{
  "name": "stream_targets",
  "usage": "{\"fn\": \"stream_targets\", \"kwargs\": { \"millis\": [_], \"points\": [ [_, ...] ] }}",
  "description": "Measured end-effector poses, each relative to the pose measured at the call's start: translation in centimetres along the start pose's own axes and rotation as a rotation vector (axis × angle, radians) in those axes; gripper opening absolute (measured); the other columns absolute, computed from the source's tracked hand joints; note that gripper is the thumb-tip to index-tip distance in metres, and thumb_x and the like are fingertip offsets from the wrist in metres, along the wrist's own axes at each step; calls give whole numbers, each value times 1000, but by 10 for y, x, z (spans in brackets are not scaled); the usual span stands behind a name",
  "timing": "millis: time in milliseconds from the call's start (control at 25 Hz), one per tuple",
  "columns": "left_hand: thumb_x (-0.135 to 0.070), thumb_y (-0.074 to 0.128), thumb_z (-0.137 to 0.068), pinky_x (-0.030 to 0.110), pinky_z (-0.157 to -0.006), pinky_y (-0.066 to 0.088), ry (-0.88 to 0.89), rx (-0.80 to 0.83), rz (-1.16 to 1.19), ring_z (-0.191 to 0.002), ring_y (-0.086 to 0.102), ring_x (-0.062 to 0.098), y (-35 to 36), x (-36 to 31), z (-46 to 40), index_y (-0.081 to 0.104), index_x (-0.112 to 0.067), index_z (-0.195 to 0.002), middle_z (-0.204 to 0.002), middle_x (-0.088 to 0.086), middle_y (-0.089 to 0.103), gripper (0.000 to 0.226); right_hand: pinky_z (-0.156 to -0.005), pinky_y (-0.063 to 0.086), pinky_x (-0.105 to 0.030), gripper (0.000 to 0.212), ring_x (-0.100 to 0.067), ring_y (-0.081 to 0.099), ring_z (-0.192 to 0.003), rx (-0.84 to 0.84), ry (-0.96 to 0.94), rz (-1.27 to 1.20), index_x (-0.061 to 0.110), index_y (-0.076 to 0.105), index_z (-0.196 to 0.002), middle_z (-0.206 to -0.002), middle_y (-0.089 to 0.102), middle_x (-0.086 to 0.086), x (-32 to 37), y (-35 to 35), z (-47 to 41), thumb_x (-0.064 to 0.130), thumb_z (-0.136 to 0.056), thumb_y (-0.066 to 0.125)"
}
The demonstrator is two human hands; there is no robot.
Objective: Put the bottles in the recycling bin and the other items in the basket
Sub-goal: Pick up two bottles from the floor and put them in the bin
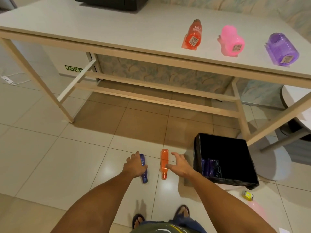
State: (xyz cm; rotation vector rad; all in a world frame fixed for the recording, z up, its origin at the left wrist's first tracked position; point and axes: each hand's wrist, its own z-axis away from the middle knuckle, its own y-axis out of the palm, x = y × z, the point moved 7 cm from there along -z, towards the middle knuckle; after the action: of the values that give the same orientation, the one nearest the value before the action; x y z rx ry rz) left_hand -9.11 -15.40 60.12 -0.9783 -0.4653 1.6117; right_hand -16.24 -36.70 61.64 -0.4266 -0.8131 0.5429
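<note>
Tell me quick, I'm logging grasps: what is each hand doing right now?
Left hand: fingers curled over the purple bottle on the floor, gripping it.
Right hand: open, fingers spread beside the orange bottle, holding nothing.

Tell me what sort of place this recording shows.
Probably a hotel or serviced room, not certain: glossy tiled floor, a white table against patterned wall fabric, and a green EXIT sign low on the wall.

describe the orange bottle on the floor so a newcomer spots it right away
Start at the black bin on the floor tiles by the table leg. Just left of it, the orange bottle lies flat beside the right hand. The purple bottle further left is under the left hand.
</note>
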Motion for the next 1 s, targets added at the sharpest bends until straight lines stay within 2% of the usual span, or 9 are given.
{"fn": "stream_targets", "kwargs": {
  "millis": [320,480,600,800,1000],
  "points": [
    [-61,63,-83,49,-114,34,17,27,-83,-148,24,34,-11,-37,-53,12,-16,-158,-163,9,21,101,-109,40,-43,81,-33,38,-139,30,8,40,26,24,-156,-157,27,-10,0,-41,-61,42,-91,69],
    [-64,58,-86,50,-117,30,-55,31,-48,-150,19,34,-12,-54,-77,13,-22,-159,-165,7,17,95,-110,39,-41,83,-33,39,-140,100,8,72,23,23,-158,-159,25,-9,0,-58,-96,42,-91,68],
    [-69,51,-87,49,-116,31,-123,28,12,-149,23,32,-10,-64,-96,20,-26,-157,-164,7,20,88,-115,37,-44,88,-35,37,-142,163,1,123,26,19,-160,-161,22,-9,-7,-68,-125,46,-89,67],
    [-68,51,-88,46,-114,33,-251,36,73,-147,26,32,5,-56,-117,19,-26,-158,-162,8,23,88,-116,35,-45,91,-35,38,-141,268,36,173,29,15,-161,-159,26,-10,-24,-62,-160,46,-89,68],
    [-64,53,-90,48,-118,29,-257,105,10,-150,20,34,27,-41,-138,20,-30,-157,-166,8,16,82,-113,39,-43,83,-32,43,-137,331,49,208,35,21,-158,-156,32,-8,-38,-32,-187,45,-90,67]
  ]
}}
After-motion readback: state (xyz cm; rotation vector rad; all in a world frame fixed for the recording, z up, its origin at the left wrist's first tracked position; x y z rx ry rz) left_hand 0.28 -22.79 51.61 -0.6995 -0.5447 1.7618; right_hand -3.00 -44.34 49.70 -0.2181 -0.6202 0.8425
